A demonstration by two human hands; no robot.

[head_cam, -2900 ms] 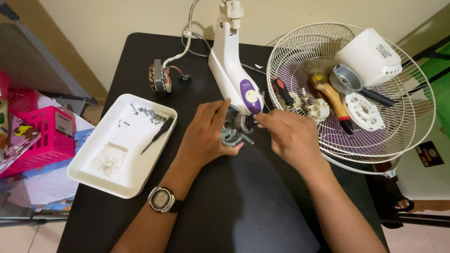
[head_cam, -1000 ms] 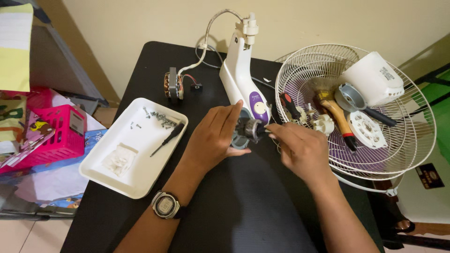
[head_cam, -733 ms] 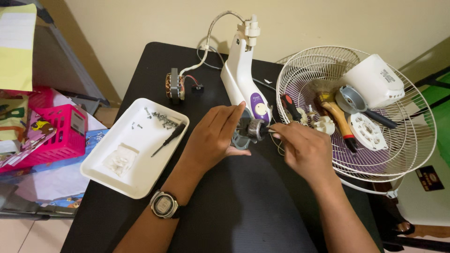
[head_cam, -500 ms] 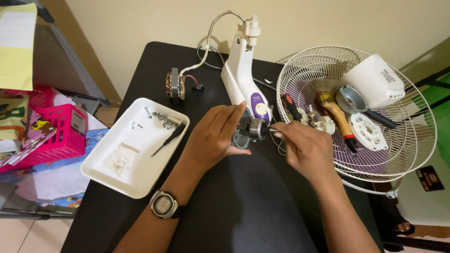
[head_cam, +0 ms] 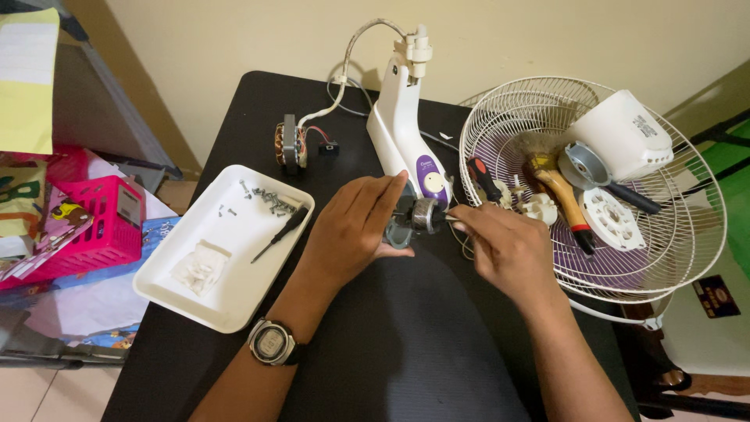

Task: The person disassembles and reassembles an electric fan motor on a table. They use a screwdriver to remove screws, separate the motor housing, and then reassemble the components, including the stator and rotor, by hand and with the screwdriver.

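Both hands were over the black table point(head_cam: 406, 344), working close together on 1 small part. The left hand point(head_cam: 351, 230), a wristwatch point(head_cam: 271, 342) on its wrist, lay over the near side of a small grey motor part point(head_cam: 418, 216), fingers stretched forward and curled round it, steadying it just in front of the base of the white fan stand point(head_cam: 402, 125). The right hand point(head_cam: 508, 248) came in from the other side, fingertips pinched on the thin metal shaft end of that same part; whether anything else was held in that pinch could not be told. So the motor part sat between the 2 hands, low over the table, touching or almost touching the stand's purple-marked foot. To the left lay a white tray point(head_cam: 168, 301) holding a small black screwdriver point(head_cam: 275, 234), a scatter of screws point(head_cam: 269, 201) near its far edge and a pale plastic bag point(head_cam: 199, 267). Behind the tray stood a copper-wound motor core point(head_cam: 289, 144), wired up to the stand. On the right, a white fan guard point(head_cam: 687, 234) lay flat like a bowl, carrying a white motor cover point(head_cam: 621, 137), a wooden-handled tool point(head_cam: 558, 191), a red-and-black screwdriver point(head_cam: 484, 178) and a round white plastic disc point(head_cam: 605, 220). A pink basket point(head_cam: 94, 227) sat on the floor well off to the left.
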